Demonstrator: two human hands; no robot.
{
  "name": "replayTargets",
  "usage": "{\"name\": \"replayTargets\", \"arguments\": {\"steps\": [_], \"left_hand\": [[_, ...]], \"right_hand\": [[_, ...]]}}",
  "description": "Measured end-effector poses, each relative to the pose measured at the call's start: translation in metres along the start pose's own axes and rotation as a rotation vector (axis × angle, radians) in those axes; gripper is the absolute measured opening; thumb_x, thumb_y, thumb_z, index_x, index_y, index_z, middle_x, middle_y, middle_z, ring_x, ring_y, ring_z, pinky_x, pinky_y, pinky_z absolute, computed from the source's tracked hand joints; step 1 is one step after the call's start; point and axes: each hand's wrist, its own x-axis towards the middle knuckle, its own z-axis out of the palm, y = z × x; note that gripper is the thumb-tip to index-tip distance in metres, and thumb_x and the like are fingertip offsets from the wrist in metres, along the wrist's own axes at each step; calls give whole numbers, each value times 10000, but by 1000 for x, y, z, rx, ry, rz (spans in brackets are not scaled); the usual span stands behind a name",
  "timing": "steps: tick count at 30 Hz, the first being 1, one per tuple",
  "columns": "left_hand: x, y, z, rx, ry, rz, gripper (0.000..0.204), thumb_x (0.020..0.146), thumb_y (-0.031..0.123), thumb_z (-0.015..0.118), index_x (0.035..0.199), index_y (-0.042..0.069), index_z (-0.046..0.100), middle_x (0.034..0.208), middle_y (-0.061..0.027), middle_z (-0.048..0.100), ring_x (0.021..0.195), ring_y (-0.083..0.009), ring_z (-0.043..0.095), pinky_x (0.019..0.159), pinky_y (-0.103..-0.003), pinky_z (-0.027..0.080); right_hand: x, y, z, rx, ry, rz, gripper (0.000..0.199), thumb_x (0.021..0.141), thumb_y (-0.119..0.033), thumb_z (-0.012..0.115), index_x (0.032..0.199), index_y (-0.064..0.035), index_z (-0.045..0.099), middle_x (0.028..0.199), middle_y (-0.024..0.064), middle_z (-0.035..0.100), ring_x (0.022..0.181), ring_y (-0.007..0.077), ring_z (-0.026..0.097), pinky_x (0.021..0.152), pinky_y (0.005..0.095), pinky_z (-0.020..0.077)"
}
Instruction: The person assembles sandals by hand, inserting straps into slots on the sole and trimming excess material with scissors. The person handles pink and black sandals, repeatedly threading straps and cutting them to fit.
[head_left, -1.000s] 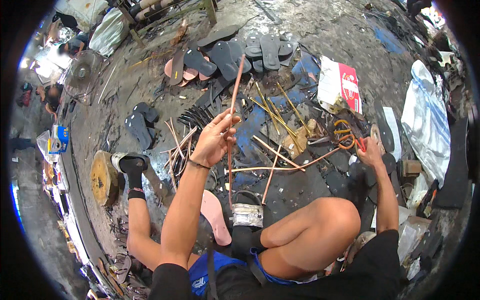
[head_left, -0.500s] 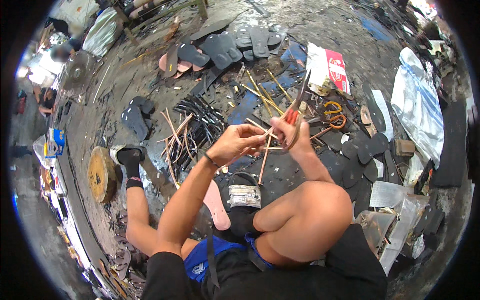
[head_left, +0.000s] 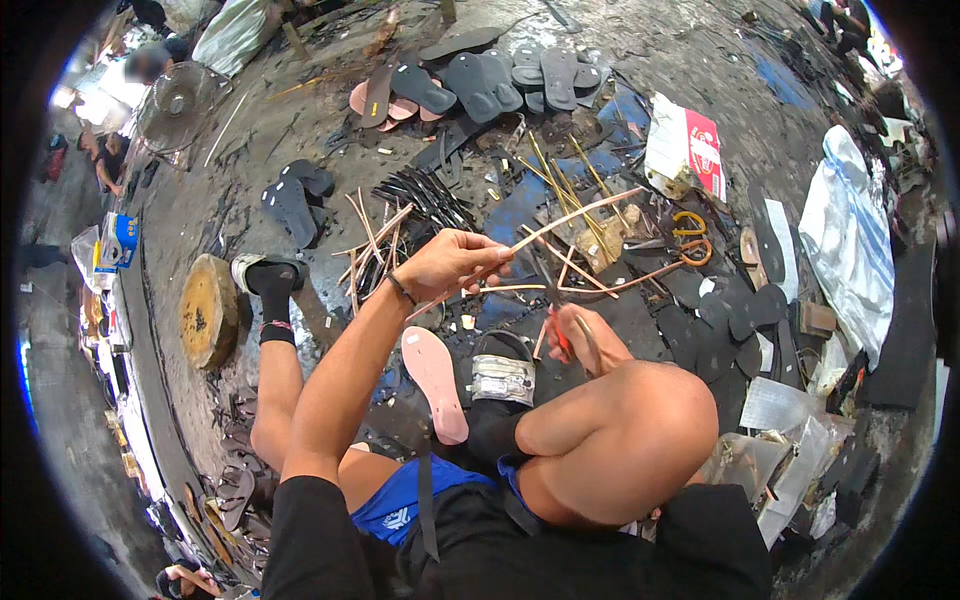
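Observation:
Between the fingers of my left hand [head_left: 452, 265] is a long, thin pinkish strip [head_left: 580, 213], slanting up to the right, its other end passing below the hand. My right hand [head_left: 592, 345] is closed around scissors [head_left: 562, 335] with red on the handle; their dark blades point up and stand apart from the strip. Several similar pinkish strips [head_left: 372, 240] lie beside a bundle of black straps [head_left: 425, 205] on the ground. A pink sole [head_left: 434, 385] lies below my left hand, beside my sandalled foot [head_left: 502, 380].
Dark soles [head_left: 480, 85] are grouped at the far side, and round dark pieces [head_left: 735, 315] lie right. Yellow strips [head_left: 550, 175] and a yellow-handled tool [head_left: 692, 240] lie ahead. A wooden block [head_left: 208, 312] stands left; a white sack [head_left: 845, 240] lies right.
My hands have moved apart. The right hand has dropped toward my knee with the scissors, and the left hand has risen slightly, the strip now stretching out to the right.

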Motion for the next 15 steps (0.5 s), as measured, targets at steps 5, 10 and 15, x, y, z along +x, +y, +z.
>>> {"name": "replayTargets", "arguments": {"steps": [5,10,15], "left_hand": [[-5,-1,11,151,-14,-2,298,941,322,737,1035,41,758,807,17,697,646,-30,558,540,-198,398],[5,4,18,306,-58,-27,306,938,327,737,1026,35,763,785,23,688,624,-33,541,529,-198,395],[41,-2,53,272,-192,92,310,961,342,705,1039,45,749,754,39,666,605,-23,530,507,-203,402]], "right_hand": [[6,-20,-1,-216,-128,-206,594,989,-587,514,740,-49,552,558,49,500,553,154,546,517,327,431],[9,-22,-11,-338,-96,-255,624,975,-606,533,757,-23,575,562,53,507,592,165,576,559,339,460],[-6,9,-54,-399,176,45,665,943,-642,560,841,10,634,615,77,561,654,218,617,658,392,500]]}}
